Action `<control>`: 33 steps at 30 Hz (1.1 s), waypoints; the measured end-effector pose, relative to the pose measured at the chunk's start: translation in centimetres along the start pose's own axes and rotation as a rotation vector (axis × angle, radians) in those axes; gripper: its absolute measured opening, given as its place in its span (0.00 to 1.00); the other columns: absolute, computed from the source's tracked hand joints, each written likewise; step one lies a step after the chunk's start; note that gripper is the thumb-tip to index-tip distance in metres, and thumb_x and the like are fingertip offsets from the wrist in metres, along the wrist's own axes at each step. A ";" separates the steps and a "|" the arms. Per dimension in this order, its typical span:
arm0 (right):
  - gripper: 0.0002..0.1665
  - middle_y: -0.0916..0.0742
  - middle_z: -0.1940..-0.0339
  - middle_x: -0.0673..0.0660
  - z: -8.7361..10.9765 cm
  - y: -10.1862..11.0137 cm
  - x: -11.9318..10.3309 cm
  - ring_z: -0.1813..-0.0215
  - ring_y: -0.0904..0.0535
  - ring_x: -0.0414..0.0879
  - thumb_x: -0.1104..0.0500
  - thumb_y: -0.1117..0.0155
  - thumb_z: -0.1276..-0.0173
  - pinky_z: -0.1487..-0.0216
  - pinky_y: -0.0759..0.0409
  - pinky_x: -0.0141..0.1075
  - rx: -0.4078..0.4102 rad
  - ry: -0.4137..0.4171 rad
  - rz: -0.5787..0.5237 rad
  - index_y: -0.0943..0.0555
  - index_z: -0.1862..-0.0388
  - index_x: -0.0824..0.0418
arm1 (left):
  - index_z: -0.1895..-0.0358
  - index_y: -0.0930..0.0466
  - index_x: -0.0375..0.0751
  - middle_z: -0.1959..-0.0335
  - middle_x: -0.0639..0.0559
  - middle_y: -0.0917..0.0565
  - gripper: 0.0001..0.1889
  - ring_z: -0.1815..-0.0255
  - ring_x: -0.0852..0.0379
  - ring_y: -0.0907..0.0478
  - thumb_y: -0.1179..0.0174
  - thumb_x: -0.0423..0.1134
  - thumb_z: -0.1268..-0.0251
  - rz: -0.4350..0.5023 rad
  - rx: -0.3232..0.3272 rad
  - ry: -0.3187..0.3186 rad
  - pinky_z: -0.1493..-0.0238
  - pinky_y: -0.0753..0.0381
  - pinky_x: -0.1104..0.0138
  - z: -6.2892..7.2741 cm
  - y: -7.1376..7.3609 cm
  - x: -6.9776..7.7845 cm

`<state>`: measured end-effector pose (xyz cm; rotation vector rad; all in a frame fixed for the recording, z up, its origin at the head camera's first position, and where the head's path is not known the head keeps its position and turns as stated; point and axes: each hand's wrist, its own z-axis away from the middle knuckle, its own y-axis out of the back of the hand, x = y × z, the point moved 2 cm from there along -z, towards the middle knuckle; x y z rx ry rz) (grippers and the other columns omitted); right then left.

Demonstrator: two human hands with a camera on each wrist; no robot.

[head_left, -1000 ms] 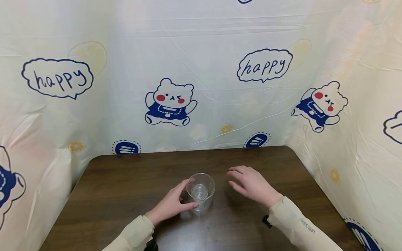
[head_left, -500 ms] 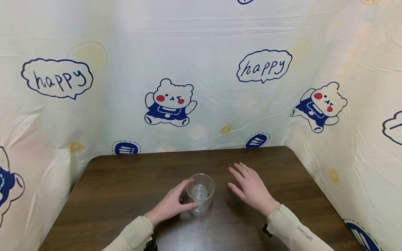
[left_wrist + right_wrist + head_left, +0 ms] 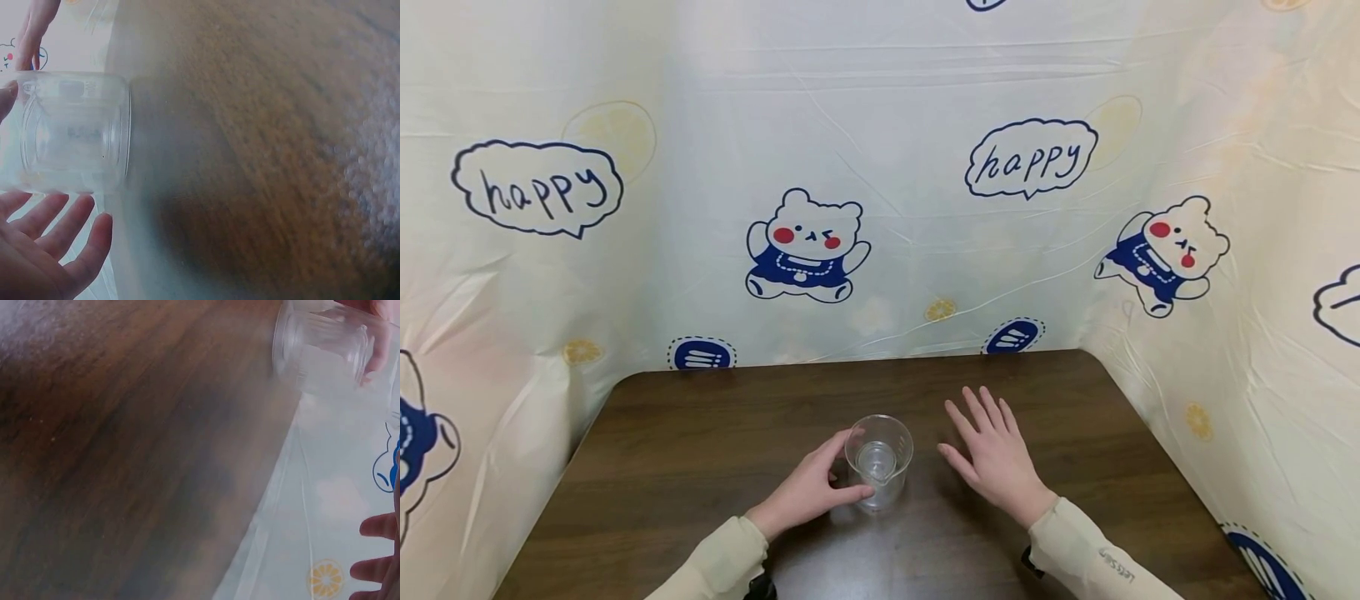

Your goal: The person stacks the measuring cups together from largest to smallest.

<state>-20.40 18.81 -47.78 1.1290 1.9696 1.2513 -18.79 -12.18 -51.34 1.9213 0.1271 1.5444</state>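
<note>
A clear glass beaker (image 3: pixel 891 487) stands upright on the dark wooden table (image 3: pixel 715 433). What looks like a smaller clear vessel (image 3: pixel 72 137) sits inside it, seen through the wall in the left wrist view. My left hand (image 3: pixel 805 493) holds the beaker from its left side, thumb at the near side and fingers around the far side. To the right of the beaker, apart from it, my right hand (image 3: pixel 998 467) is spread palm down above the table, holding nothing. Only some fingertips of the right hand show at the edge of the right wrist view.
A pale curtain (image 3: pixel 917 250) printed with bears, lemon slices and "happy" bubbles hangs behind the table and along both sides. Cream sleeves cover both forearms, with dark bands at the wrists.
My right hand has turned and drawn slightly toward me, its fingers spreading wider and pointing more forward. The left hand and the beaker have stayed in place.
</note>
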 end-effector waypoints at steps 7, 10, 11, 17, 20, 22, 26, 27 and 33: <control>0.46 0.31 0.20 0.66 0.1 -0.5 0.0 0.19 0.41 0.68 0.24 0.57 0.23 0.24 0.44 0.66 -0.025 -0.039 0.038 0.30 0.20 0.51 | 0.22 0.35 0.50 0.26 0.49 0.27 0.45 0.33 0.45 0.23 0.25 0.58 0.39 0.002 0.001 0.008 0.48 0.18 0.54 0.1 0.1 0.0; 0.47 0.34 0.18 0.66 0.0 -0.7 0.0 0.18 0.43 0.67 0.25 0.53 0.24 0.22 0.47 0.66 -0.055 -0.057 0.039 0.33 0.18 0.50 | 0.22 0.35 0.49 0.26 0.49 0.27 0.45 0.33 0.44 0.23 0.25 0.58 0.39 -0.002 0.002 0.007 0.49 0.18 0.54 0.1 0.2 0.1; 0.47 0.34 0.18 0.66 0.0 -0.7 0.0 0.18 0.44 0.67 0.25 0.52 0.25 0.22 0.48 0.66 -0.061 -0.061 0.036 0.34 0.18 0.50 | 0.22 0.35 0.49 0.26 0.49 0.28 0.45 0.33 0.44 0.23 0.25 0.58 0.39 -0.002 0.002 0.006 0.49 0.18 0.54 0.1 0.2 0.1; 0.50 0.37 0.16 0.65 0.1 -1.2 -0.2 0.17 0.45 0.68 0.24 0.47 0.28 0.23 0.50 0.69 -0.075 -0.085 0.024 0.37 0.16 0.50 | 0.22 0.35 0.48 0.26 0.48 0.27 0.45 0.33 0.44 0.23 0.25 0.58 0.39 -0.005 0.005 0.002 0.49 0.17 0.54 0.0 0.2 0.1; 0.52 0.38 0.16 0.65 0.1 -1.5 -0.3 0.17 0.45 0.68 0.24 0.47 0.28 0.23 0.51 0.70 -0.083 -0.096 0.017 0.38 0.16 0.51 | 0.22 0.35 0.48 0.26 0.48 0.27 0.45 0.33 0.45 0.23 0.26 0.58 0.38 -0.005 0.004 0.000 0.48 0.17 0.55 0.0 0.2 0.0; 0.52 0.38 0.16 0.65 0.2 -1.6 -0.3 0.17 0.45 0.67 0.24 0.47 0.28 0.23 0.52 0.69 -0.086 -0.103 0.017 0.38 0.15 0.51 | 0.22 0.35 0.48 0.26 0.48 0.27 0.45 0.33 0.45 0.23 0.26 0.58 0.38 -0.005 0.004 0.000 0.48 0.17 0.56 0.0 0.1 0.0; 0.52 0.37 0.16 0.65 0.2 -1.8 -0.4 0.17 0.44 0.67 0.24 0.48 0.28 0.23 0.51 0.69 -0.078 -0.114 0.026 0.37 0.16 0.52 | 0.21 0.37 0.47 0.26 0.48 0.27 0.46 0.33 0.46 0.23 0.26 0.58 0.38 -0.004 0.000 0.005 0.48 0.17 0.56 0.0 0.1 0.1; 0.52 0.37 0.17 0.65 0.2 -1.8 -0.4 0.18 0.44 0.67 0.24 0.48 0.28 0.23 0.50 0.69 -0.079 -0.118 0.028 0.37 0.16 0.52 | 0.20 0.37 0.47 0.25 0.47 0.28 0.46 0.33 0.47 0.24 0.26 0.58 0.38 -0.005 -0.002 0.007 0.48 0.17 0.56 0.0 0.1 0.1; 0.52 0.36 0.17 0.66 0.2 -1.8 -0.4 0.18 0.43 0.67 0.25 0.44 0.28 0.23 0.48 0.68 -0.091 -0.136 0.024 0.37 0.16 0.52 | 0.18 0.41 0.49 0.23 0.48 0.30 0.48 0.31 0.47 0.25 0.27 0.58 0.36 0.002 -0.014 0.015 0.46 0.17 0.55 0.0 0.2 0.1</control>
